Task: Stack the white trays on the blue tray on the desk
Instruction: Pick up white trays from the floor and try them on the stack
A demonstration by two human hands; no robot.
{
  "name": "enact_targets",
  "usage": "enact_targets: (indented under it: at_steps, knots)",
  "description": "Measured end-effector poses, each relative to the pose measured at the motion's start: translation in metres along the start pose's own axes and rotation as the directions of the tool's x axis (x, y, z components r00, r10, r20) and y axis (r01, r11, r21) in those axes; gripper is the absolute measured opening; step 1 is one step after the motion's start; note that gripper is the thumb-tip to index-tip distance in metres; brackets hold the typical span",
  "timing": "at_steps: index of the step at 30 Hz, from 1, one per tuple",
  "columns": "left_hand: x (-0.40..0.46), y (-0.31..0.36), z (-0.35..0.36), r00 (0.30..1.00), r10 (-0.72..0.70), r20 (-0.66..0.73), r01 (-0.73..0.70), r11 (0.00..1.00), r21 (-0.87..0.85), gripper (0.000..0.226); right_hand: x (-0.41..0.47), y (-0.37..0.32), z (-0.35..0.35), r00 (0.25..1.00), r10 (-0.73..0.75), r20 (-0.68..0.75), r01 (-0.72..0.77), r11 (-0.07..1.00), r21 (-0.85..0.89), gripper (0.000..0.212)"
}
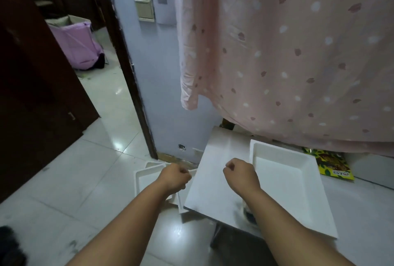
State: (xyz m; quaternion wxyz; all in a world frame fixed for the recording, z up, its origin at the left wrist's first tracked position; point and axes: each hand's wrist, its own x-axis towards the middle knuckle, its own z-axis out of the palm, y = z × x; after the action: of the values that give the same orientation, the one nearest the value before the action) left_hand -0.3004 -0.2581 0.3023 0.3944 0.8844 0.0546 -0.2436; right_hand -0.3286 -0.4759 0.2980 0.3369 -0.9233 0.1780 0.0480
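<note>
A large white tray lies on the right part of a small white desk. More white trays sit stacked on the tiled floor just left of the desk, partly hidden by my left hand. My left hand hovers over those floor trays, curled into a fist with nothing visible in it. My right hand is also a fist, held over the bare left part of the desk beside the tray. No blue tray is in view.
A pink dotted curtain hangs over the desk's far side. A yellow-green packet lies behind the tray. To the left stand a dark door and an open doorway with a purple hamper.
</note>
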Motion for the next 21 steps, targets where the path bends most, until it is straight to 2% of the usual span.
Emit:
enact_targets:
  at_steps: [10, 21]
  knots:
    - [-0.008, -0.164, -0.144, 0.978, -0.205, -0.047, 0.195, 0.967, -0.165, 0.024, -0.041, -0.157, 0.148, 0.972, -0.104, 0.211, 0.12, 0.991, -0.064, 0.021]
    - [0.015, -0.221, -0.191, 0.956, -0.292, 0.023, 0.288, 0.923, -0.256, 0.019, -0.013, -0.199, 0.216, 0.941, -0.089, 0.327, 0.12, 0.99, -0.078, 0.012]
